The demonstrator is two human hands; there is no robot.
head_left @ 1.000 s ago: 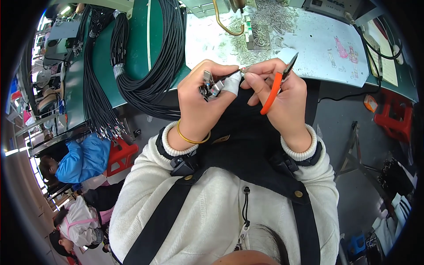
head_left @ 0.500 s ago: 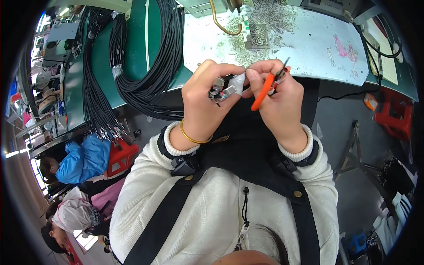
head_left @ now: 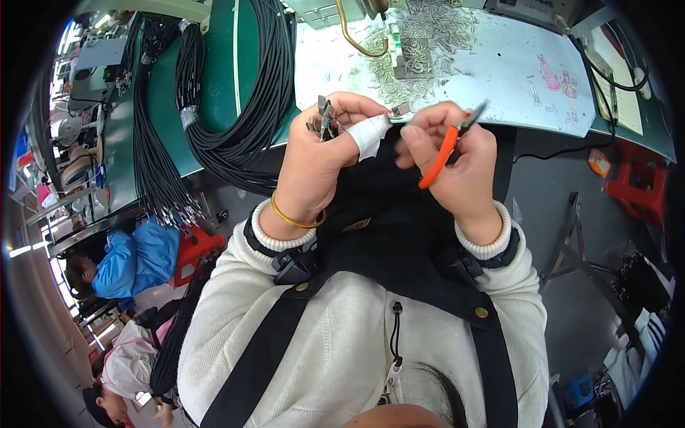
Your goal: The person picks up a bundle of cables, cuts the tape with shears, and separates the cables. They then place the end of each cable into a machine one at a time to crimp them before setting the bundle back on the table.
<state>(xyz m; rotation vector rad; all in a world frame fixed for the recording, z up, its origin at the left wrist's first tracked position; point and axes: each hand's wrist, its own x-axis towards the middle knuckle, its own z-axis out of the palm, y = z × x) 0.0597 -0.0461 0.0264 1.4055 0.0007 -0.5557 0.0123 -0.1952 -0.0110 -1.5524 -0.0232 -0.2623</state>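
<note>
My left hand (head_left: 317, 150) is closed, its thumb wrapped in white tape (head_left: 369, 135). Between thumb and forefinger it pinches a small metal connector (head_left: 402, 110), with a bit of red beside it. Several more metal cable ends (head_left: 325, 121) stick up out of the same hand, behind the thumb. My right hand (head_left: 464, 160) grips small pliers with orange handles (head_left: 440, 158), their dark jaws pointing up and away from me. The right thumb and forefinger are near the pinched connector, slightly blurred, and seem to be apart from it.
Many loose small metal pieces (head_left: 446, 32) lie on the white board (head_left: 499, 93), around a small metal fixture (head_left: 412, 60). Thick bundles of black cable (head_left: 275, 64) cover the green table to the left. A red stool (head_left: 635, 189) stands right. Co-workers (head_left: 132, 260) sit at left.
My left hand has turned and shifted a little left, bringing the pinched connector into view. The right hand has drawn back slightly to the right with the pliers. A co-worker at lower left has moved.
</note>
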